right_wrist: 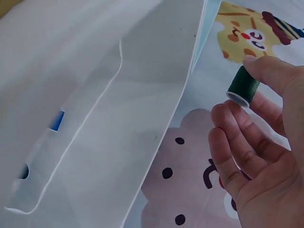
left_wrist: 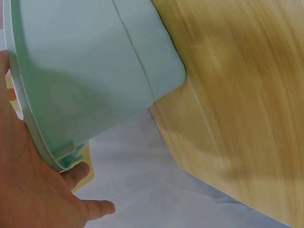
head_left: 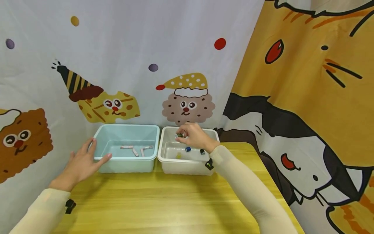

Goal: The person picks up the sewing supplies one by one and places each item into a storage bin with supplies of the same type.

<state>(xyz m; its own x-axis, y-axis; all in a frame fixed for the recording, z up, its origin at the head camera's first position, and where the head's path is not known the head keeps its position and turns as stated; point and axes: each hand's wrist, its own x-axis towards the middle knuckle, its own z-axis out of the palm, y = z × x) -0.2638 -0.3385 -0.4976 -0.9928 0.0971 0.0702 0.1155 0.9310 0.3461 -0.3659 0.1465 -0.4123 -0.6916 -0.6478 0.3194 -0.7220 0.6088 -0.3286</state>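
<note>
My right hand (head_left: 196,136) pinches a dark green thread spool (right_wrist: 245,86) between thumb and fingers, above the white bin (head_left: 187,166). Inside that bin lie a blue spool (head_left: 188,149), a dark spool (head_left: 202,151) and a small yellow item (head_left: 178,156). To its left stands the light blue bin (head_left: 125,165), with several short white-and-pink strips (head_left: 127,147) on its floor. My left hand (head_left: 78,166) rests at the blue bin's near left corner, fingers spread and nearly straight along the rim. In the left wrist view, that hand (left_wrist: 38,190) touches the rim from outside.
Both bins stand side by side on a yellow wood-grain table (head_left: 163,201), close to a printed cartoon curtain (head_left: 122,48) behind. At the right, the table's edge runs beside more curtain with a large cat print (head_left: 298,130).
</note>
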